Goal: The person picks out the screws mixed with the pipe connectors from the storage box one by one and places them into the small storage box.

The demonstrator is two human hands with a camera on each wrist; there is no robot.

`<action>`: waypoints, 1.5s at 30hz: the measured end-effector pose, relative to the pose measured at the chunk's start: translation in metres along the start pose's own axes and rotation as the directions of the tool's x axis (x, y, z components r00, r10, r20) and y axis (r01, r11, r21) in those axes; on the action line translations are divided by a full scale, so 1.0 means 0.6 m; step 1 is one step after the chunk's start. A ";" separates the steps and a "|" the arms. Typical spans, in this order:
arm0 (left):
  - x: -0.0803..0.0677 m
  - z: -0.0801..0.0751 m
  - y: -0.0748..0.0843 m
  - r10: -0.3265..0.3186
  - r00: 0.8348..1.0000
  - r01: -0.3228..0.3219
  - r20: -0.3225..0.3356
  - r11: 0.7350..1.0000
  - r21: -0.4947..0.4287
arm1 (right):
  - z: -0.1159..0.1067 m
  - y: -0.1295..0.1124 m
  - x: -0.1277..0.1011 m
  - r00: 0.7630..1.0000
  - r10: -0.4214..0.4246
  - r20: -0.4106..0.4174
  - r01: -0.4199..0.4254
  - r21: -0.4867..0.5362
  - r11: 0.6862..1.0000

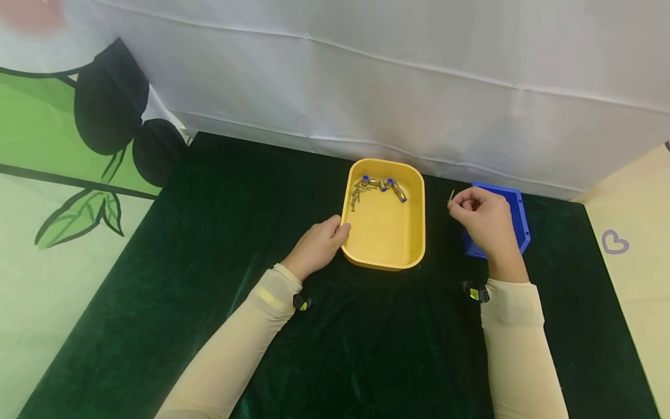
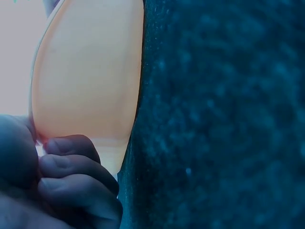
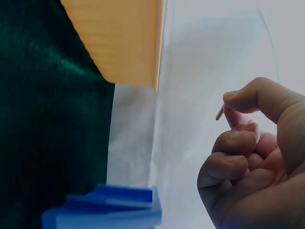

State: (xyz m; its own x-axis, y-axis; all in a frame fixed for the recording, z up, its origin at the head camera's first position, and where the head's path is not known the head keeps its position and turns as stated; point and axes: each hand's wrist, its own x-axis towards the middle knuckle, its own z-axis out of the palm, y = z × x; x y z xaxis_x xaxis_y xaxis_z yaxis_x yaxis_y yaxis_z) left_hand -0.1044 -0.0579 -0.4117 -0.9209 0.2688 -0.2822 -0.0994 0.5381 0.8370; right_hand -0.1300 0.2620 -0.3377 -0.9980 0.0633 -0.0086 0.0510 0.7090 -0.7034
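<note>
My left hand (image 1: 318, 244) grips the near left rim of a yellow plastic tray (image 1: 384, 244), thumb over the edge; the left wrist view shows its fingers (image 2: 76, 162) curled against the tray's outer wall (image 2: 90, 71). Inside the tray, at the far end, lie several screws (image 1: 360, 191) and several brass fittings (image 1: 399, 191) with blue ends. To the tray's right, my right hand (image 1: 487, 218) pinches a small screw (image 3: 219, 113) between thumb and forefinger. That hand is raised above a blue bin (image 1: 518, 215) and partly hides it, so the bin's contents cannot be seen.
Dark green cloth (image 1: 251, 192) covers the table. A white fabric wall (image 1: 366, 81) rises directly behind the tray and the bin. Printed panels stand on both sides, with olives (image 1: 110, 105) drawn on the left one.
</note>
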 end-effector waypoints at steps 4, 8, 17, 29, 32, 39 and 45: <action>0.001 0.001 0.000 0.003 1.000 -0.003 0.001 1.000 0.003 | -0.005 0.013 -0.004 1.000 0.019 -0.009 -0.020 -0.012 1.000; 0.001 0.002 -0.001 -0.007 1.000 0.007 0.004 1.000 -0.001 | -0.006 0.023 -0.009 0.999 0.040 -0.006 -0.040 -0.027 0.999; 0.003 0.002 -0.004 -0.013 1.000 0.013 0.006 1.000 -0.006 | -0.014 0.045 -0.016 0.999 0.035 -0.037 -0.036 -0.021 0.999; 0.005 0.003 -0.003 -0.027 1.000 0.027 0.017 1.000 -0.014 | -0.037 0.078 -0.031 0.996 0.047 -0.080 -0.051 -0.040 0.998; 0.006 0.003 -0.004 -0.026 1.000 0.027 0.015 1.000 -0.011 | -0.043 0.088 -0.033 0.994 0.060 -0.094 -0.064 -0.039 0.997; 0.010 0.003 -0.009 -0.005 1.000 0.005 0.004 1.000 0.009 | -0.057 0.106 -0.038 0.986 0.098 -0.131 -0.104 -0.037 0.994; 0.012 0.005 -0.012 0.000 1.000 0.000 0.002 1.000 0.002 | -0.060 0.122 -0.045 0.981 0.156 -0.115 -0.167 -0.089 0.982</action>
State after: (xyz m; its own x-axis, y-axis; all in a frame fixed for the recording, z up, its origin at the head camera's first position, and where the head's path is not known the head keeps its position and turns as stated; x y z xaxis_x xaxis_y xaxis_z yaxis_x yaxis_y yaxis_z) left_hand -0.1093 -0.0575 -0.4210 -0.9200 0.2708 -0.2833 -0.0986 0.5397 0.8360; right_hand -0.0982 0.3373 -0.3635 -0.9666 0.2538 -0.0361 0.2198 0.7481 -0.6261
